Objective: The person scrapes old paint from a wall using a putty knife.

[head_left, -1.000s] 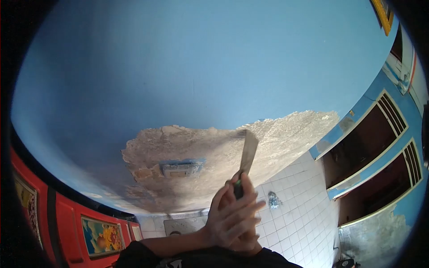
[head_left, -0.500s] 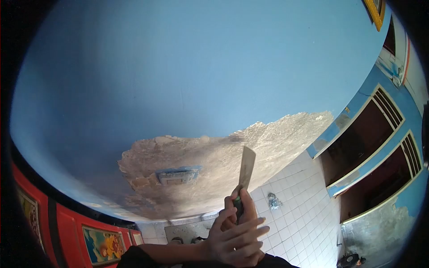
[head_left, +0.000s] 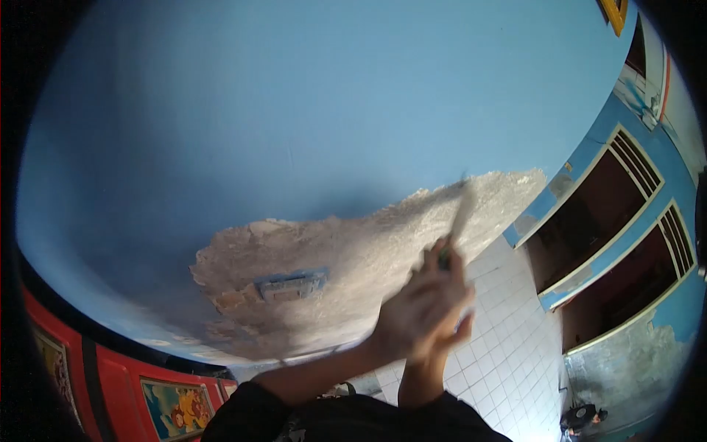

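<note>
One blue wall point(head_left: 317, 96), ragged bare patch point(head_left: 368, 258), tiled floor point(head_left: 497, 331), right hand point(head_left: 454, 274) gripping scraper point(head_left: 462, 211), left hand point(head_left: 409, 317), hold unclear

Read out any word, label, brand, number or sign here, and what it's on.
Nothing here is readable.
Scraper: too blurred to show any lettering.
Wearer's black top: pale mark, too unclear to read.
Distant person, dark shirt: round mark, too small to read.
Colourful picture: no lettering discernible.
</note>
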The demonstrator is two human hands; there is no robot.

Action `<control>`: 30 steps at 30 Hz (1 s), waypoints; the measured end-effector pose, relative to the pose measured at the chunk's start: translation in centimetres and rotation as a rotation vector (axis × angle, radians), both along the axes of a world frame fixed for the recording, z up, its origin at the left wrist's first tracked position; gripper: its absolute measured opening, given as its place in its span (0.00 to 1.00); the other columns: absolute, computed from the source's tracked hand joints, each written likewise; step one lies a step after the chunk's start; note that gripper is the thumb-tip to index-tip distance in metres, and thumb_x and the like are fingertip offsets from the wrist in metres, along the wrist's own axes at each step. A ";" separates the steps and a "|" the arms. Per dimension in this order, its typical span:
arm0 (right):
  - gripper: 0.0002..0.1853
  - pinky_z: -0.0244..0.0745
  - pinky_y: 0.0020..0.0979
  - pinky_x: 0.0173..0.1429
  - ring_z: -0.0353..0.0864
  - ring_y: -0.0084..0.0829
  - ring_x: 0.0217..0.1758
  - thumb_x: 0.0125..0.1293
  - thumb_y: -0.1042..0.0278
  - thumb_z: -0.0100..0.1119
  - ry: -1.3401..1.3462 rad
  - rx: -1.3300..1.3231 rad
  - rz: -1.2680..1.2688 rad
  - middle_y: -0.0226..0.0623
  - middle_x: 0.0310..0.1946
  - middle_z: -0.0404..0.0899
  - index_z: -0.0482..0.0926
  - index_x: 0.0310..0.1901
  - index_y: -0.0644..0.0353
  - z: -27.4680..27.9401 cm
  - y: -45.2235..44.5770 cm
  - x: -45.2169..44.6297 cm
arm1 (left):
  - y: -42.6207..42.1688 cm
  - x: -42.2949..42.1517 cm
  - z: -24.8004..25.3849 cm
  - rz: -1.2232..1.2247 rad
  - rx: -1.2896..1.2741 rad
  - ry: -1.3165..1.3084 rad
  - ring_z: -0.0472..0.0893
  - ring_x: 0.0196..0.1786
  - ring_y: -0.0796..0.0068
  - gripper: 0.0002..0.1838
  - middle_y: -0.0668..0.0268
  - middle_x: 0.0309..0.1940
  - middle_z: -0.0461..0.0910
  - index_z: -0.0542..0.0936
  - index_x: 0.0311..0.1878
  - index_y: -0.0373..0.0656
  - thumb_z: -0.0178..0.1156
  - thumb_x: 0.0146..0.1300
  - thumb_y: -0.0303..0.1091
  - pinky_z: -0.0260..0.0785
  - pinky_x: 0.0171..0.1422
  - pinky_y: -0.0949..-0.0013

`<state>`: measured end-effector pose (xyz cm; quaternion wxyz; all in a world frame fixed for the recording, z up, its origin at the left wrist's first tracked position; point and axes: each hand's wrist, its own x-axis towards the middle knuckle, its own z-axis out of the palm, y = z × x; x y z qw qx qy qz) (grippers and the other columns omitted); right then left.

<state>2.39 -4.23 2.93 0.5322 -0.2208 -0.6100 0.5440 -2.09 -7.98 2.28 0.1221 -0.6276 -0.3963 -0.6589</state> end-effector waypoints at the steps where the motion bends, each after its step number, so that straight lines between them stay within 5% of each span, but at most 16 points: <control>1: 0.19 0.67 0.19 0.38 0.73 0.21 0.33 0.65 0.64 0.40 -0.002 0.036 -0.023 0.37 0.39 0.74 0.61 0.58 0.57 0.0 0.7 0.1 | 0.6 -0.5 0.3 -0.003 -0.001 -0.002 0.76 0.39 0.70 0.15 0.63 0.39 0.75 0.76 0.40 0.41 0.60 0.48 0.35 0.72 0.39 0.73; 4: 0.20 0.67 0.17 0.37 0.73 0.19 0.33 0.66 0.64 0.39 0.086 0.118 0.093 0.38 0.39 0.74 0.60 0.58 0.56 -1.5 0.7 0.7 | -0.7 -0.1 2.1 -0.061 0.020 0.175 0.75 0.37 0.67 0.13 0.57 0.40 0.74 0.77 0.36 0.42 0.61 0.46 0.34 0.70 0.38 0.72; 5: 0.20 0.66 0.16 0.37 0.72 0.18 0.33 0.66 0.63 0.39 0.253 -0.004 0.388 0.38 0.39 0.74 0.60 0.59 0.56 -2.0 0.0 1.3 | -2.1 0.4 2.3 -0.060 0.024 0.170 0.75 0.37 0.67 0.13 0.57 0.40 0.74 0.77 0.36 0.42 0.61 0.46 0.34 0.70 0.38 0.72; 7: 0.21 0.65 0.13 0.36 0.71 0.16 0.32 0.65 0.63 0.39 0.582 -0.252 0.980 0.39 0.40 0.73 0.59 0.59 0.57 -2.6 -1.0 2.1 | -4.6 0.4 2.8 -0.100 0.111 0.228 0.72 0.25 0.74 0.08 0.67 0.23 0.69 0.76 0.32 0.44 0.60 0.48 0.35 0.67 0.31 0.76; 10: 0.17 0.63 0.12 0.25 0.67 0.16 0.20 0.66 0.60 0.38 0.686 -0.588 0.999 0.33 0.27 0.73 0.64 0.53 0.58 0.9 -2.8 1.8 | -5.2 0.1 2.2 -0.152 0.181 0.290 0.69 0.14 0.81 0.06 0.77 0.06 0.64 0.75 0.27 0.46 0.60 0.51 0.36 0.64 0.25 0.80; 12: 0.10 0.47 0.17 0.10 0.52 0.14 0.09 0.65 0.57 0.43 0.310 -0.923 0.215 0.22 0.11 0.53 0.65 0.32 0.53 5.5 -2.7 0.2 | -2.6 0.1 1.2 -0.179 0.230 0.216 0.69 0.17 0.84 0.05 0.76 0.10 0.65 0.77 0.28 0.46 0.63 0.49 0.34 0.68 0.26 0.78; 14: 0.11 0.50 0.17 0.13 0.54 0.14 0.12 0.65 0.55 0.43 0.324 -0.886 0.283 0.24 0.15 0.56 0.64 0.37 0.54 4.9 -3.2 0.9 | -2.4 0.8 1.3 -0.203 0.210 0.128 0.68 0.13 0.82 0.05 0.78 0.04 0.60 0.75 0.27 0.46 0.61 0.51 0.33 0.64 0.23 0.80; 17: 0.22 0.59 0.16 0.20 0.60 0.13 0.19 0.63 0.48 0.42 0.337 -0.763 0.478 0.32 0.27 0.66 0.62 0.51 0.55 2.1 -3.7 3.1 | -3.1 2.2 1.9 -0.220 0.196 0.206 0.71 0.16 0.81 0.06 0.71 0.11 0.70 0.76 0.34 0.45 0.60 0.52 0.33 0.65 0.23 0.80; 18: 0.28 0.62 0.17 0.27 0.63 0.15 0.25 0.61 0.44 0.43 0.546 -0.592 0.778 0.36 0.36 0.65 0.58 0.55 0.56 0.0 -2.5 2.4 | -3.1 5.2 2.1 0.405 -0.251 0.049 0.73 0.19 0.82 0.05 0.74 0.18 0.72 0.77 0.34 0.47 0.60 0.51 0.30 0.67 0.24 0.80; 20: 0.41 0.67 0.20 0.41 0.67 0.18 0.38 0.58 0.38 0.45 0.863 -0.257 1.533 0.43 0.53 0.63 0.49 0.64 0.57 -4.2 0.0 0.9 | -3.9 6.6 3.4 1.026 -0.693 -0.129 0.75 0.23 0.83 0.06 0.76 0.25 0.74 0.77 0.33 0.49 0.61 0.50 0.28 0.69 0.24 0.80; 22: 0.29 0.65 0.20 0.36 0.66 0.18 0.32 0.61 0.44 0.44 0.758 -0.305 1.122 0.38 0.43 0.63 0.55 0.55 0.58 -1.8 1.2 0.0 | -4.1 5.0 5.6 1.110 -0.524 0.049 0.78 0.26 0.80 0.09 0.76 0.33 0.75 0.76 0.37 0.51 0.58 0.53 0.26 0.68 0.21 0.79; 23: 0.24 0.65 0.20 0.33 0.66 0.19 0.30 0.62 0.47 0.43 0.706 -0.334 0.906 0.35 0.38 0.63 0.59 0.50 0.58 -0.6 1.4 -0.3 | -2.0 1.0 3.1 0.494 -0.185 0.163 0.77 0.26 0.80 0.05 0.72 0.31 0.75 0.76 0.31 0.47 0.59 0.51 0.27 0.67 0.20 0.79; 25: 0.15 0.63 0.20 0.28 0.65 0.19 0.24 0.65 0.54 0.42 0.592 -0.373 0.477 0.29 0.27 0.64 0.65 0.41 0.58 1.9 1.4 -0.6 | 0.3 -2.7 2.1 -0.148 0.182 0.247 0.76 0.24 0.79 0.03 0.67 0.25 0.76 0.75 0.24 0.42 0.60 0.48 0.27 0.67 0.20 0.79; 28: 0.13 0.59 0.20 0.20 0.61 0.19 0.17 0.66 0.55 0.42 0.447 -0.538 0.154 0.25 0.18 0.61 0.66 0.32 0.55 5.3 -2.6 0.0 | -1.5 0.0 3.6 0.038 0.102 0.160 0.74 0.23 0.81 0.03 0.69 0.25 0.75 0.75 0.29 0.44 0.59 0.50 0.27 0.66 0.20 0.81; 30: 0.15 0.53 0.19 0.11 0.54 0.19 0.09 0.65 0.52 0.41 0.314 -0.784 -0.038 0.22 0.12 0.57 0.64 0.25 0.50 6.0 -5.3 0.2 | -5.0 5.3 5.3 0.936 -0.432 0.187 0.73 0.21 0.82 0.08 0.72 0.31 0.76 0.75 0.39 0.49 0.56 0.55 0.27 0.67 0.20 0.81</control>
